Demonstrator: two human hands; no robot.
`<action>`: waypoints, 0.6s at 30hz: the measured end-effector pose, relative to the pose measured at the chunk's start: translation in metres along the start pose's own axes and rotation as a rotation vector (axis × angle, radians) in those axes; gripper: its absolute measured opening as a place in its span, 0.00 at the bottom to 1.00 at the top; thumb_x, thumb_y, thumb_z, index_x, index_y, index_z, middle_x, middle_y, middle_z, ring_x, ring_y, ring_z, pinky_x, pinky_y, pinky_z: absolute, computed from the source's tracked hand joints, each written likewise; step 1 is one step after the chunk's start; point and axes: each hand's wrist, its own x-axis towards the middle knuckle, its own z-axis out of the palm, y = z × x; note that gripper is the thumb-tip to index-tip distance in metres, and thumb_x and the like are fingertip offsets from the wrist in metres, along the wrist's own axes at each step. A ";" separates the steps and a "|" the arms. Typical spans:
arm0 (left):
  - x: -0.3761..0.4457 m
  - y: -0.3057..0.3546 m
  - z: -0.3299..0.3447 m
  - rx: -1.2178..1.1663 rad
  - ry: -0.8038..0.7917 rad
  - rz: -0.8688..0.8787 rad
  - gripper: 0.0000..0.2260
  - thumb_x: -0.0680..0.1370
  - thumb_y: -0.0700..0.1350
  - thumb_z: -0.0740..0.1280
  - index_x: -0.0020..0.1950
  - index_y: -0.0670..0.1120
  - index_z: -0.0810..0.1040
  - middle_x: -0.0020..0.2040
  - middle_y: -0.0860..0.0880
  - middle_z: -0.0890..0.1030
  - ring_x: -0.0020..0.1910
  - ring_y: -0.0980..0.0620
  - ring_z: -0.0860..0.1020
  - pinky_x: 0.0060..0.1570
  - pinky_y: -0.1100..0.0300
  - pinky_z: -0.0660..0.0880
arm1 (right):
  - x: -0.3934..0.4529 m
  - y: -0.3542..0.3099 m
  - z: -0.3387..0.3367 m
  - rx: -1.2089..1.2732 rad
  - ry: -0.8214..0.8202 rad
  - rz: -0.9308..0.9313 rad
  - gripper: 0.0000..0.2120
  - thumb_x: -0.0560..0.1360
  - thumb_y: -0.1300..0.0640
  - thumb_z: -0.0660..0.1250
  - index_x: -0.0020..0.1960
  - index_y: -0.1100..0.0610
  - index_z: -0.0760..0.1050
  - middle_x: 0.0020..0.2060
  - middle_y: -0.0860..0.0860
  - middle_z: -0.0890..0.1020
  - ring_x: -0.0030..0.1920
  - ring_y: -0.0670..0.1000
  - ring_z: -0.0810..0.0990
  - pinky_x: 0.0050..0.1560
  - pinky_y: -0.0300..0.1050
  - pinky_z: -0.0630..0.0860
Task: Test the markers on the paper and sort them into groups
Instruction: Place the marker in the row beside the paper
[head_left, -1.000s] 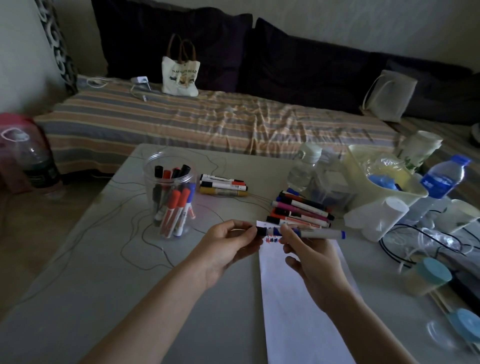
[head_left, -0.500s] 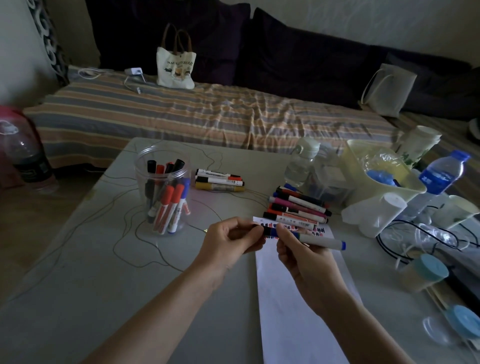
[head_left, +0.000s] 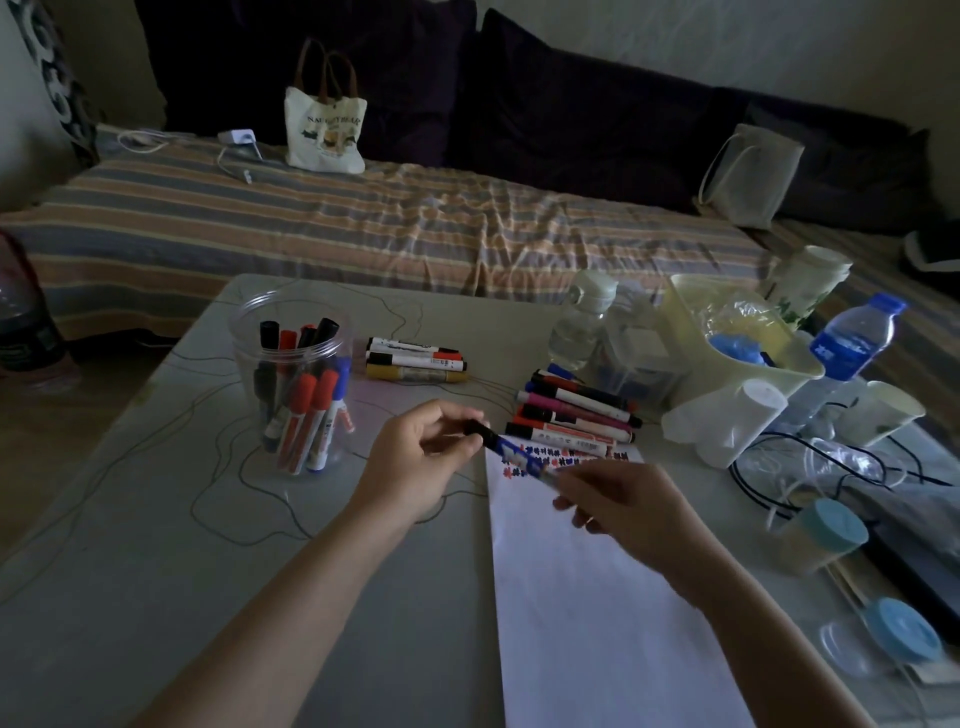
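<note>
Near the centre of the frame, the left hand (head_left: 415, 457) pinches the dark cap end of a blue-barrelled marker (head_left: 511, 451) between thumb and curled fingers, while the right hand (head_left: 631, 501), blurred, has its fingers curled around the marker's other end; the marker slants down to the right just above the top edge of a long white sheet of paper (head_left: 597, 597). The paper runs from mid-frame to the bottom edge on the pale grey table with thin dark squiggly lines (head_left: 156, 545), and small red and blue test marks sit along its top. Touching the paper's upper edge, right of centre, lies a tight row of capped markers in black, pink, red and blue (head_left: 576, 410). A smaller group of three capped markers, two white and one yellow (head_left: 415, 358), lies just above centre. To their left stands a clear round plastic jar (head_left: 296, 379) holding upright markers with red, black and blue caps. At the right, a pale yellow plastic tub (head_left: 737, 353), a clear water bottle with a blue cap (head_left: 852, 338) and white paper cups (head_left: 727, 421) crowd the table. A cream tote bag with brown handles (head_left: 324, 124) stands on the striped bed cover (head_left: 311, 228) at the upper left.
</note>
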 end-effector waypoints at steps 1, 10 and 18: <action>0.001 -0.002 -0.001 0.107 -0.016 0.033 0.09 0.75 0.36 0.70 0.50 0.49 0.82 0.47 0.54 0.85 0.46 0.61 0.82 0.48 0.67 0.76 | 0.002 0.007 0.003 -0.140 -0.040 -0.061 0.06 0.78 0.57 0.67 0.53 0.53 0.81 0.39 0.46 0.84 0.37 0.41 0.82 0.40 0.35 0.78; -0.002 -0.033 -0.002 1.327 -0.299 -0.003 0.25 0.77 0.54 0.67 0.71 0.50 0.65 0.67 0.48 0.69 0.66 0.46 0.68 0.63 0.52 0.70 | 0.067 0.059 -0.006 -0.638 0.507 -0.044 0.10 0.75 0.49 0.70 0.55 0.48 0.83 0.56 0.50 0.80 0.56 0.53 0.75 0.57 0.54 0.73; 0.005 -0.044 -0.022 1.306 -0.281 -0.028 0.23 0.77 0.54 0.67 0.70 0.50 0.66 0.67 0.48 0.67 0.66 0.47 0.66 0.63 0.53 0.69 | 0.115 0.058 0.006 -0.808 0.477 0.029 0.12 0.76 0.50 0.69 0.60 0.48 0.81 0.59 0.50 0.76 0.59 0.54 0.68 0.60 0.56 0.64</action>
